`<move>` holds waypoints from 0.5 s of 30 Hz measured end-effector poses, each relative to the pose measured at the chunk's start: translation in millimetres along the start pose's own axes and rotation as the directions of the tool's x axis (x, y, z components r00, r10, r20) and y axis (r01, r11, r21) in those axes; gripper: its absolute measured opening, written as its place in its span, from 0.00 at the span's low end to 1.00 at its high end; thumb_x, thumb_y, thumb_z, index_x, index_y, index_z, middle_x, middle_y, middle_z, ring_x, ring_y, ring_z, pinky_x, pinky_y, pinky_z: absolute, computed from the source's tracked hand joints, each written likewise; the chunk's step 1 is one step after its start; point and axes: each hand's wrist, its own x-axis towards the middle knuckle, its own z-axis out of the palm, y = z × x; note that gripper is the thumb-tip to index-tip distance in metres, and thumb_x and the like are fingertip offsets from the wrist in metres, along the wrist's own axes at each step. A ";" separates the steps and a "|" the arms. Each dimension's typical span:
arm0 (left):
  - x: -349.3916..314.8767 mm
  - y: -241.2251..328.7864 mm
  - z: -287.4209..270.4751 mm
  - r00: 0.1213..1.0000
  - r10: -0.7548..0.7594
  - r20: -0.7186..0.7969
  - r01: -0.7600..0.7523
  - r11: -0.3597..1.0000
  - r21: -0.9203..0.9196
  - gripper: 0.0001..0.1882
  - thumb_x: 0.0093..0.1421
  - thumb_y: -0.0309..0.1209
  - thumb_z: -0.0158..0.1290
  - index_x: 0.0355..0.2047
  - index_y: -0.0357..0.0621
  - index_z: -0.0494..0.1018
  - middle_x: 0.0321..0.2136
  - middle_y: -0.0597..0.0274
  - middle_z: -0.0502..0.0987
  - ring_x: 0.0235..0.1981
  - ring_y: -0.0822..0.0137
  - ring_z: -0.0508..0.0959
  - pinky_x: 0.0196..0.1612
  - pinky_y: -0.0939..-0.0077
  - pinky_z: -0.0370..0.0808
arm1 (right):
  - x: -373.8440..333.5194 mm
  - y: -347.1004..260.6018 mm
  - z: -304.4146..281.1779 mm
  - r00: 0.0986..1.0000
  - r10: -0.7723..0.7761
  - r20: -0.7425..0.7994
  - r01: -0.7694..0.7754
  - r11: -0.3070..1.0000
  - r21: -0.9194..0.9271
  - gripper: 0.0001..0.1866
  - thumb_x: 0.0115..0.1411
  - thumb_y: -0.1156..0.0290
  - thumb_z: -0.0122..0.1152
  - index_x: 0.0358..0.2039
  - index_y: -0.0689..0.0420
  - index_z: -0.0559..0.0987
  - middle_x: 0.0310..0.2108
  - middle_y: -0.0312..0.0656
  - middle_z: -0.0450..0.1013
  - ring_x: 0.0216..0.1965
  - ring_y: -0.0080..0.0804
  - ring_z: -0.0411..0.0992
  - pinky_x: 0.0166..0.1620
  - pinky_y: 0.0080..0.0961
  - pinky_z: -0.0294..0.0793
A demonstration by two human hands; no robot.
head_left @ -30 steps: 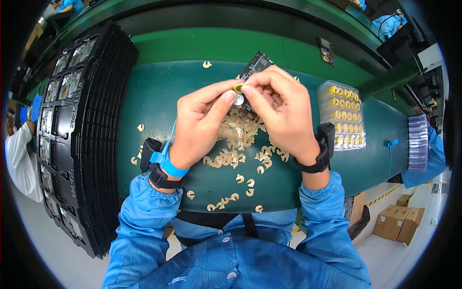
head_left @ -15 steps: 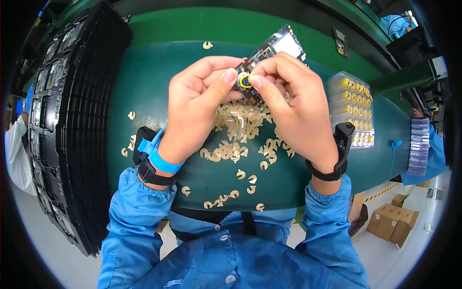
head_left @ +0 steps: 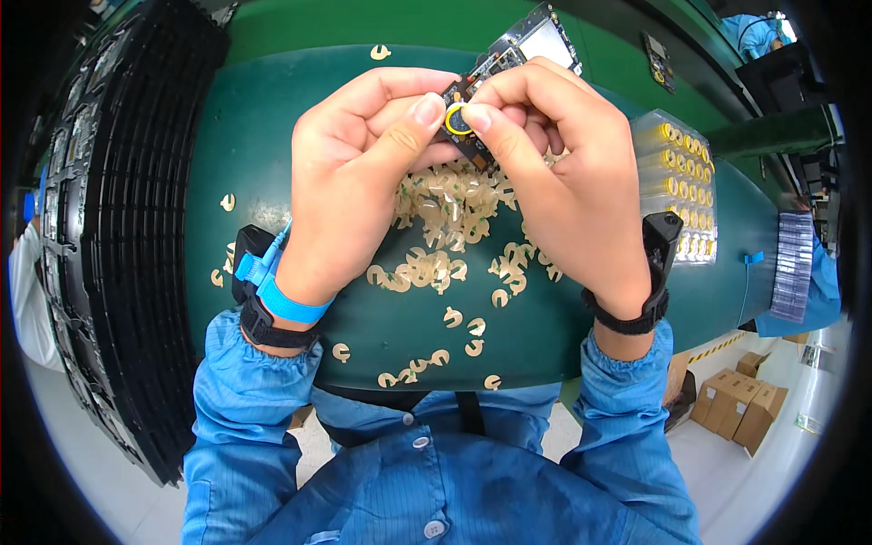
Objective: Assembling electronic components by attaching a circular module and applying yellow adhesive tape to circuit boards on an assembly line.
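Hands raised closer, pinching circuit board

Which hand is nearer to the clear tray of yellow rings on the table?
Right. The right hand is just beside the clear tray of yellow rings, on its left; the left hand is farther away, beyond the right hand.

Small dark circuit board, yellow ring against it, tilted above table

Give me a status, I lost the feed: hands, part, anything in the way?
Left hand and right hand both pinch the circuit board. Yellow ring between thumbs. Peeled backing bits litter green table. Nothing blocking.
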 end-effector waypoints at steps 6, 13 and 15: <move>-1.1 -0.1 -0.1 1.000 0.011 0.000 -0.011 1.000 0.006 0.16 0.73 0.25 0.50 0.56 0.28 0.71 0.47 0.49 0.82 0.47 0.65 0.84 0.52 0.72 0.83 | -1.0 0.9 1.9 1.000 -0.005 -0.014 0.005 1.000 -0.011 0.04 0.62 0.77 0.66 0.33 0.63 0.79 0.26 0.30 0.68 0.26 0.15 0.58 0.29 0.17 0.59; -1.7 1.6 2.3 0.999 0.034 -0.015 -0.034 0.999 0.011 0.16 0.71 0.22 0.52 0.56 0.28 0.71 0.47 0.48 0.83 0.47 0.65 0.84 0.51 0.73 0.84 | -1.2 1.2 3.3 0.999 -0.002 -0.035 0.003 1.000 0.015 0.03 0.63 0.79 0.66 0.32 0.63 0.80 0.26 0.29 0.69 0.26 0.12 0.61 0.29 0.14 0.60; -1.4 1.6 1.9 0.999 0.039 -0.013 -0.039 0.999 0.013 0.16 0.71 0.22 0.52 0.57 0.28 0.71 0.47 0.48 0.83 0.47 0.65 0.84 0.51 0.73 0.84 | -1.1 1.6 3.6 0.999 -0.023 -0.041 0.023 1.000 0.000 0.03 0.62 0.79 0.66 0.32 0.63 0.80 0.26 0.29 0.70 0.26 0.12 0.61 0.29 0.14 0.60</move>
